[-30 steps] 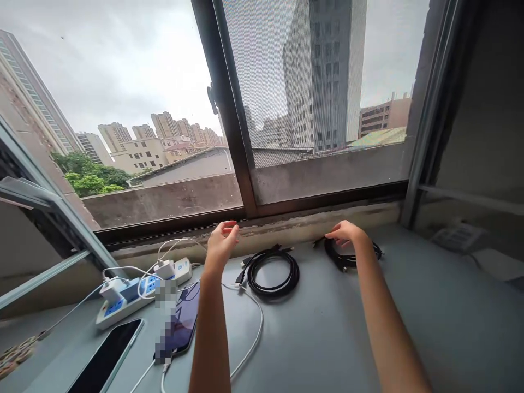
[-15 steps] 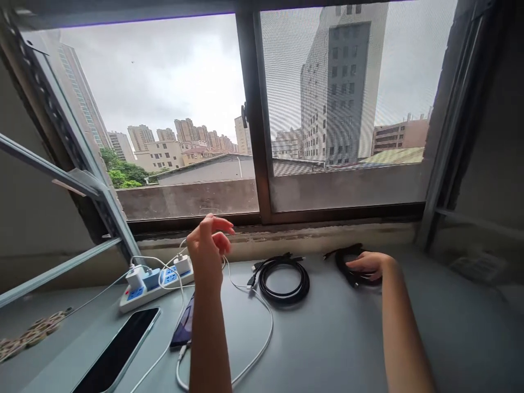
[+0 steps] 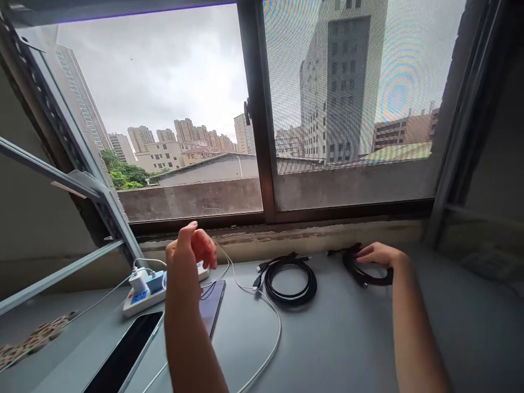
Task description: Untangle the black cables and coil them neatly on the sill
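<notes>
My left hand (image 3: 193,248) is raised above the power strip (image 3: 149,303); its fingers are loosely curled, apart from the thumb, and nothing shows in them. At the right, my right hand (image 3: 379,254) hovers at the top of a coiled black cable (image 3: 379,281) with its fingers stretched out, not wrapped round it. Whether the fingertips touch the coil I cannot tell. Between the hands lies another coiled black cable (image 3: 291,299), its connector ends toward the left and top.
A phone (image 3: 126,349) lies at the front left. A dark flat device (image 3: 213,308) sits partly behind my left forearm. A white charging cable (image 3: 278,333) loops over the grey table (image 3: 327,349). A metal frame (image 3: 104,196) stands left; a window (image 3: 268,164) is behind.
My left hand has moved left and its fingers have turned downward. My right hand has lifted a little off the right coil, uncovering more of it. The view has shifted slightly.
</notes>
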The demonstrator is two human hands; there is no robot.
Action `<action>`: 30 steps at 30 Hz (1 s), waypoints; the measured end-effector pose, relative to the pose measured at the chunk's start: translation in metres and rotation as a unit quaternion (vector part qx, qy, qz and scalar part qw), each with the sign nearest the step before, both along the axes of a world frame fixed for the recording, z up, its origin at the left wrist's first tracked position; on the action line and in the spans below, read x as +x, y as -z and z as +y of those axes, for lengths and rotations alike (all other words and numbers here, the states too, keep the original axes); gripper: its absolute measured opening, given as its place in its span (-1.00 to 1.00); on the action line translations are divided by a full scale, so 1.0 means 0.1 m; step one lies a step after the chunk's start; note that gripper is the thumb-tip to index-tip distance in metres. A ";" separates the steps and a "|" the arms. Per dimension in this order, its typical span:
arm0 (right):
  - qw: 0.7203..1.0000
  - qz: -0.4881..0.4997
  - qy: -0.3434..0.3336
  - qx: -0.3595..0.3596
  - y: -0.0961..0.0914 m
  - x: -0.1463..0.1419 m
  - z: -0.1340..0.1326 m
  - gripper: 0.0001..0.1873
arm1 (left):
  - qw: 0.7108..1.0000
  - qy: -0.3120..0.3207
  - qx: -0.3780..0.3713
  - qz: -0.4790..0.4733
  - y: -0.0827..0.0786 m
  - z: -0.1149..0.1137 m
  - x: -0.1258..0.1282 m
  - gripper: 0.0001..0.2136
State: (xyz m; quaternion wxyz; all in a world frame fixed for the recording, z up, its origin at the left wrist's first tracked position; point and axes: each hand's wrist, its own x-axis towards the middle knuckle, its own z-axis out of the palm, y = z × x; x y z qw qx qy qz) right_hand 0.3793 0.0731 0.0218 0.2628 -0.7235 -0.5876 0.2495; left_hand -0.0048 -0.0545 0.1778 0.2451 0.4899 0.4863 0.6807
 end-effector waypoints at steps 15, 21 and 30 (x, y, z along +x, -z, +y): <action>0.866 0.081 0.298 0.393 -0.38 0.08 -0.09 -0.56 | 1.000 -0.009 0.002 -0.010 -0.09 -0.08 0.13 -0.62; 0.760 0.114 0.289 0.571 -0.81 -0.17 -0.37 -0.64 | 0.998 0.023 0.018 0.047 -0.06 -0.06 0.29 -0.60; 0.698 0.179 0.205 0.663 -1.27 -0.86 -0.93 -0.85 | 0.961 0.175 -0.064 0.206 0.04 -0.12 0.80 -0.46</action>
